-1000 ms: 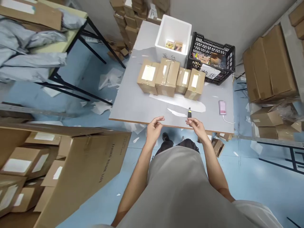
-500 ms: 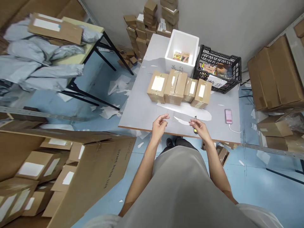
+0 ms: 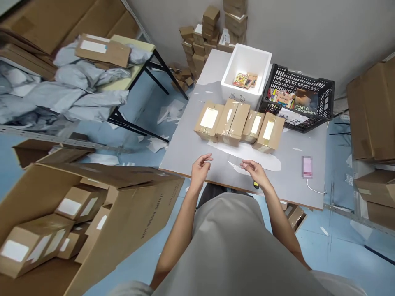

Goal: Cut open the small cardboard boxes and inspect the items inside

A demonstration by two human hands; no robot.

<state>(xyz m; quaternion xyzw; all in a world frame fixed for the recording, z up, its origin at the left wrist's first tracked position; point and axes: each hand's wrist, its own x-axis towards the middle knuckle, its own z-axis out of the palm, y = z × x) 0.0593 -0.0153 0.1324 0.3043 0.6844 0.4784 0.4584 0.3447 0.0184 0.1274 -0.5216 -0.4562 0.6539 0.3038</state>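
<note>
My left hand point(image 3: 201, 169) hovers over the near edge of the grey table point(image 3: 185, 152), fingers loosely stretched and holding nothing. My right hand point(image 3: 256, 172) is also open, with its fingertips beside a torn strip of white paper point(image 3: 237, 167). Partly under that hand lies a yellow and black box cutter point(image 3: 256, 185). Beyond my hands, several taped cartons stand in a row: a left carton point(image 3: 208, 121), a taller carton point(image 3: 232, 122), a small carton point(image 3: 253, 126) and a right carton point(image 3: 269, 132). They stand behind a long white paper sheet point(image 3: 262, 159).
Behind the cartons are a white foam box point(image 3: 226, 80) and a black crate point(image 3: 327, 100), both holding books. A phone point(image 3: 307, 167) with a cable lies at right. At left are a large open carton point(image 3: 154, 213) of parcels and a side table point(image 3: 115, 84) with grey bags point(image 3: 77, 76).
The view has turned a little to the left, so the table and cartons appear shifted right and down. Both hands stay over the table's near edge, still without anything in them.
</note>
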